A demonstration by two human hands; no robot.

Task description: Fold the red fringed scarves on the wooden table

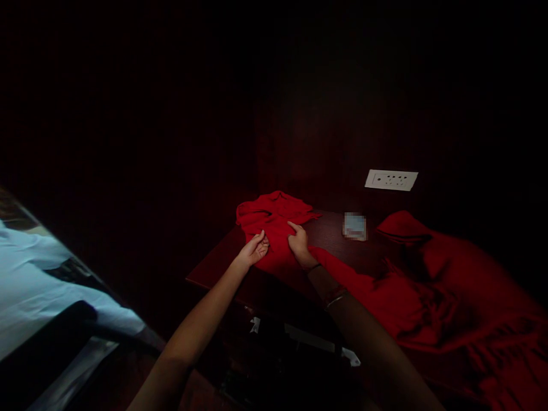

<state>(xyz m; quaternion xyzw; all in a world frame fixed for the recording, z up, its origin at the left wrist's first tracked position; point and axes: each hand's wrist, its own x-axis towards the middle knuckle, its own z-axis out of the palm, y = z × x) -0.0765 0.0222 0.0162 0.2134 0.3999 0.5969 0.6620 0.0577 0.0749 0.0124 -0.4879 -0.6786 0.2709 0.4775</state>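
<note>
A red fringed shawl (274, 220) lies bunched on the dark brown tabletop, and a narrow stretch of it runs to the right beneath my right arm. My left hand (256, 249) is at its near left side, palm turned up, with the fingers curled closed on the cloth. Just right of it, my right hand (298, 241) rests over the shawl. Its index finger points out to the left, apart from the thumb, while the other fingers are mostly hidden. A dark band and bangles circle my right wrist.
More red cloth with fringes (479, 285) spreads over the right side. A small blurred box-like object (355, 226) stands at the back of the tabletop (218, 260), below a white socket plate (391, 180). White bedding (38, 279) shows at left. The surroundings are very dark.
</note>
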